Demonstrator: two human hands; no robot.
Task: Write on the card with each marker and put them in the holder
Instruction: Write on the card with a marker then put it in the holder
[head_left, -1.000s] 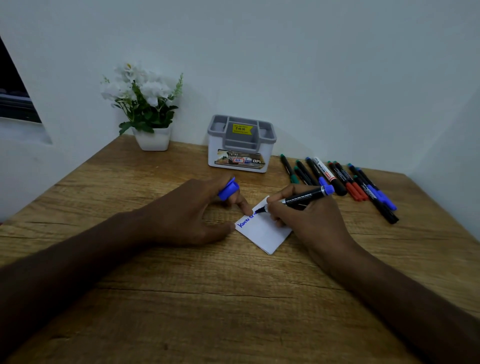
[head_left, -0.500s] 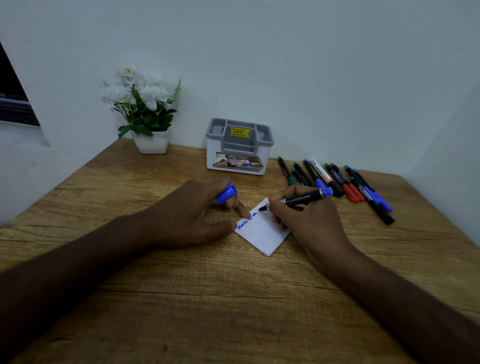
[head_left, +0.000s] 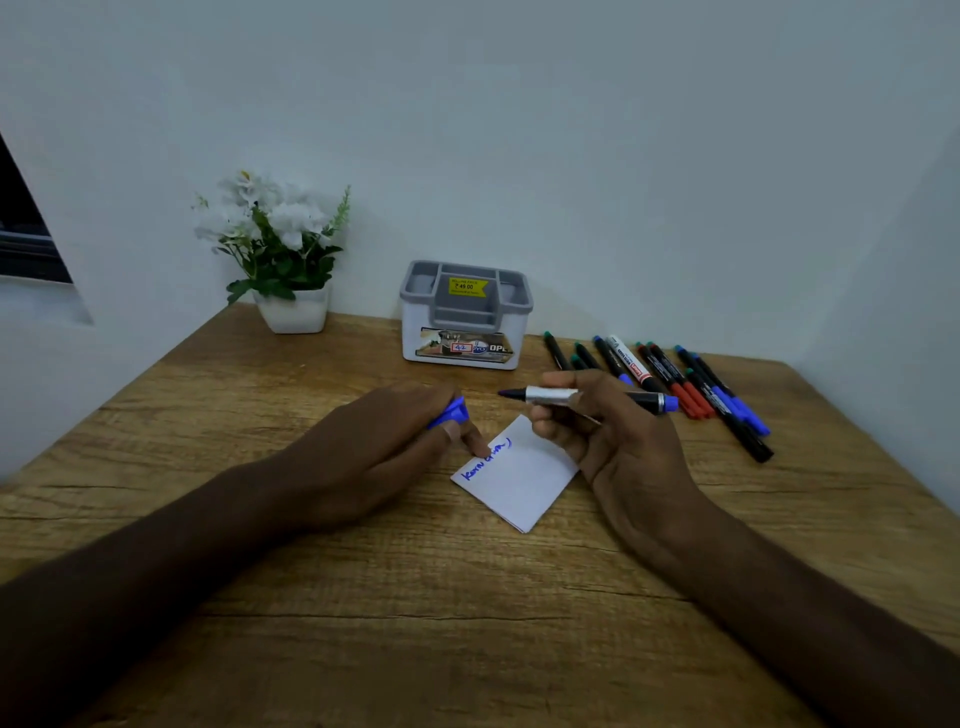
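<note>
A white card (head_left: 524, 480) with blue writing along its upper left edge lies on the wooden table (head_left: 415, 597). My right hand (head_left: 618, 447) grips an uncapped blue marker (head_left: 587, 397) level above the card, its tip pointing left. My left hand (head_left: 384, 441) holds the blue cap (head_left: 453, 411) in its curled fingers, and one fingertip presses the card's left corner. A grey and white holder (head_left: 465, 317) stands at the back by the wall. Several capped markers (head_left: 675, 382) lie in a row to its right.
A white pot of white flowers (head_left: 283, 265) stands at the back left by the wall. Walls close the table at the back and on the right. A dark window opening shows at the far left.
My right hand has lifted the marker off the card and turned it level, tip to the left. More blue writing shows on the card. My left hand stays on the card's corner.
</note>
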